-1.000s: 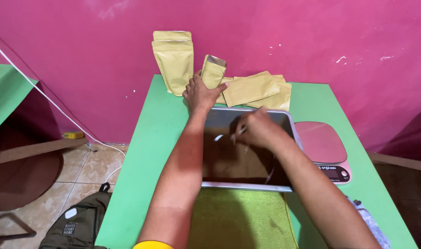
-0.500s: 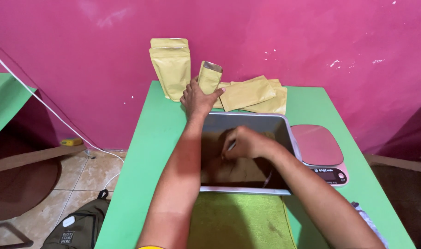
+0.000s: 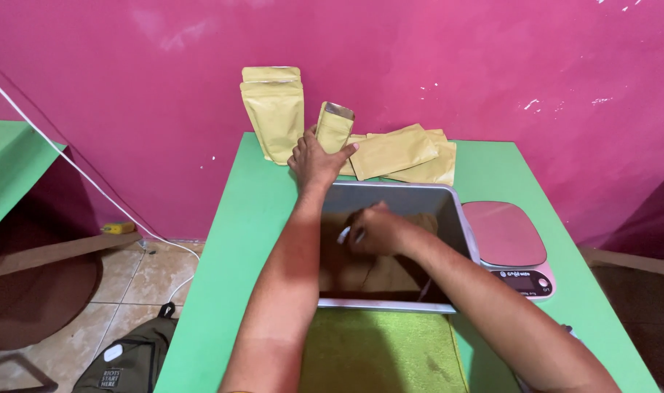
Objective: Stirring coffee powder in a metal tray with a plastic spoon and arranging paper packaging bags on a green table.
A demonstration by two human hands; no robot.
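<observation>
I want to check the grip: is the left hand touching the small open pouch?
Touching. The head view shows the left hand wrapped around the small open pouch, thumb against its side.

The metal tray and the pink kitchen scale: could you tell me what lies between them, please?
Nothing: in the head view, the metal tray and pink kitchen scale sit side by side.

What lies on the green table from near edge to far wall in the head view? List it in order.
Green cloth mat → metal tray with the right hand inside it → left hand gripping the open kraft pouch → upright kraft pouch against the pink wall.
</observation>
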